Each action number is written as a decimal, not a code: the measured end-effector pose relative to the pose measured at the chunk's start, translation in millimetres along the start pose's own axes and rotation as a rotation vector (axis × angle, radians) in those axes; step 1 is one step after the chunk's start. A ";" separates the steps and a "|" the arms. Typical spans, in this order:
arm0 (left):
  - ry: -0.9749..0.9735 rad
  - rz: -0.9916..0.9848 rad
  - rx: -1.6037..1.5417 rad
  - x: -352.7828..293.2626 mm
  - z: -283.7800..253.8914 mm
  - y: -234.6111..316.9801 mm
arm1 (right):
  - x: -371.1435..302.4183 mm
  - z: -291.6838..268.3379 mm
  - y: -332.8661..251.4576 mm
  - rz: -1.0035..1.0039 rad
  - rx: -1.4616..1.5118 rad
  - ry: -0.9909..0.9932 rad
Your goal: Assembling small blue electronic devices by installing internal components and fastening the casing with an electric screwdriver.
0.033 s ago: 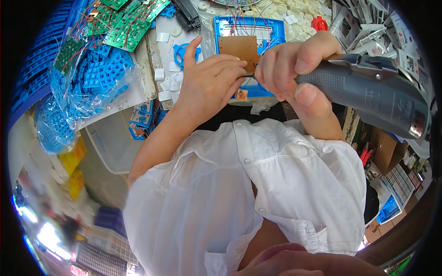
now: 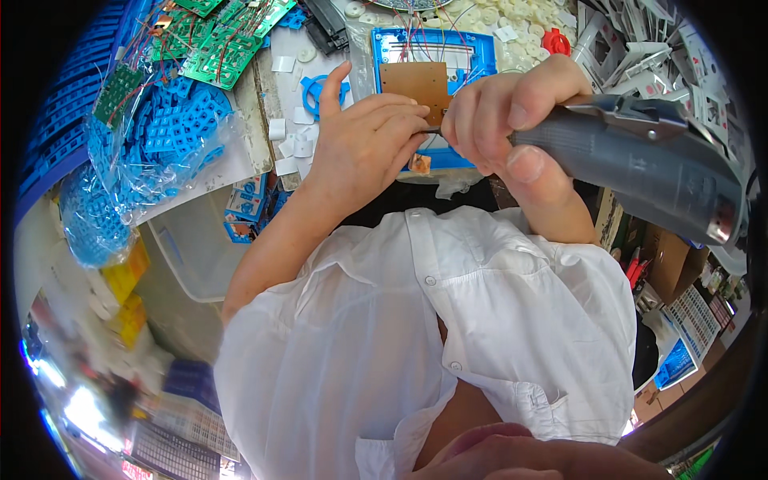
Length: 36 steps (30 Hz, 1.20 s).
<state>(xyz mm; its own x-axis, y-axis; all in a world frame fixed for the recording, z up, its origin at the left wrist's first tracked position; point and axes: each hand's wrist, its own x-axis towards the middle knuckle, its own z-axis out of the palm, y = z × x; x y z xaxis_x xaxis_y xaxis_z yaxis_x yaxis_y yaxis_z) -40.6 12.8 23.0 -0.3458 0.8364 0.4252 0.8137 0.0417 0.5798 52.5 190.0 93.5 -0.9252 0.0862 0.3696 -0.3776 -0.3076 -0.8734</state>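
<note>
In my right hand [image 2: 520,120] is a dark grey electric screwdriver [image 2: 632,156], its body slanting off to the right. Its thin bit [image 2: 433,130] points left, to the fingertips of my left hand [image 2: 364,148]. That hand lies at the lower left of a brown circuit board [image 2: 412,84], thumb and forefinger drawn together by the bit, one finger raised. Whatever is between these fingertips is hidden. The board sits in a blue plastic casing [image 2: 484,52], with thin red and dark wires running from its upper edge.
Green circuit boards [image 2: 220,52] and bagged blue plastic parts [image 2: 172,120] lie on the left. White cylinders [image 2: 300,146] and a blue ring [image 2: 306,100] are beside my left hand. Pale round parts [image 2: 520,16], a red part [image 2: 555,42] and white pieces [image 2: 632,60] fill the far right.
The electric screwdriver has shifted very slightly in my right hand and its body looks blurred. My left hand, the board and the casing stay put.
</note>
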 end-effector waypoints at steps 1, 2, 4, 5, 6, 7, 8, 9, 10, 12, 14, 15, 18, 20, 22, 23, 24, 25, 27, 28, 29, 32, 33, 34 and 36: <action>0.001 0.001 0.007 -0.1 0.2 -0.4 | -1.4 1.4 3.3 -0.012 -0.025 0.009; 0.002 0.001 0.013 -0.3 0.3 -0.7 | -2.3 2.2 5.6 -0.023 -0.051 0.017; 0.003 0.006 0.013 -0.6 0.4 -2.2 | -2.7 1.5 7.0 -0.020 -0.037 0.006; 0.003 0.010 0.007 -0.7 0.1 -3.7 | -2.5 0.8 7.4 -0.018 -0.030 0.000; 0.002 0.014 0.002 -1.0 -0.6 -4.6 | -2.0 0.0 7.5 -0.016 -0.033 0.000; -0.013 -0.036 -0.060 1.5 -3.1 -4.7 | -1.8 -1.8 8.2 -0.015 -0.035 0.001; -0.027 -0.086 -0.122 6.6 -7.8 -4.5 | -1.5 -3.4 9.3 -0.013 -0.037 0.002; -0.042 -0.136 -0.184 8.7 -10.2 -4.9 | -1.3 -4.9 11.4 -0.022 -0.046 0.005; -0.049 -0.115 -0.185 6.9 -10.3 -8.2 | -0.9 -5.6 13.4 -0.032 -0.054 0.008; -0.064 -0.072 -0.187 1.9 -8.7 -18.6 | -1.0 -6.5 18.1 -0.046 -0.060 -0.003; -0.075 -0.071 -0.172 -2.1 -8.2 -21.4 | -1.4 -7.4 24.5 -0.058 -0.058 -0.034; -0.081 -0.070 -0.164 -3.4 -7.9 -22.2 | -2.1 -7.8 26.9 -0.065 -0.058 -0.039; -0.074 -0.068 -0.146 -6.2 -5.7 -22.7 | -2.8 -6.3 30.5 -0.071 -0.063 -0.055; -0.075 -0.080 -0.142 -6.3 -5.4 -21.8 | -2.0 -4.7 29.4 -0.062 -0.073 -0.066; -0.074 -0.082 -0.141 -6.0 -5.5 -21.1 | -1.5 -4.1 29.9 -0.066 -0.136 -0.070; -0.073 -0.078 -0.143 -5.7 -5.3 -20.9 | -1.3 -4.2 30.5 -0.069 -0.153 -0.069; -0.071 -0.074 -0.144 -5.1 -5.2 -20.7 | -1.0 -4.2 30.8 -0.071 -0.169 -0.068; -0.068 -0.075 -0.138 -5.6 -5.1 -20.6 | -1.1 -3.4 32.5 -0.071 -0.168 -0.067; -0.062 -0.076 -0.125 -5.9 -4.9 -20.6 | -0.1 -2.4 35.2 -0.075 -0.166 -0.066; -0.061 -0.078 -0.128 -5.9 -5.0 -20.5 | 0.8 -2.1 36.6 -0.079 -0.166 -0.065; -0.059 -0.079 -0.132 -5.8 -5.0 -20.2 | 1.3 -1.8 37.5 -0.083 -0.166 -0.064; -0.056 -0.083 -0.136 -6.6 -5.9 -19.8 | 1.1 -2.1 36.3 -0.108 -0.263 -0.118; -0.055 -0.084 -0.136 -6.9 -6.3 -19.7 | 0.4 -2.4 35.1 -0.109 -0.298 -0.136; -0.061 -0.088 -0.141 -6.9 -6.2 -20.1 | -1.1 -3.3 33.4 -0.100 -0.339 -0.153; -0.073 -0.097 -0.151 -6.8 -5.3 -20.5 | 2.5 -3.6 34.6 -0.105 -0.345 -0.204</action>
<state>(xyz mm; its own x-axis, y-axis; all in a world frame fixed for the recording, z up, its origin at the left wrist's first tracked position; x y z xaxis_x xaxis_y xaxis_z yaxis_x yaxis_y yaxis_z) -57.4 3.4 11.9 -0.3797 0.8703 0.3137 0.6970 0.0461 0.7156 37.0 183.0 63.1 -0.8674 -0.0997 0.4874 -0.4924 0.0319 -0.8698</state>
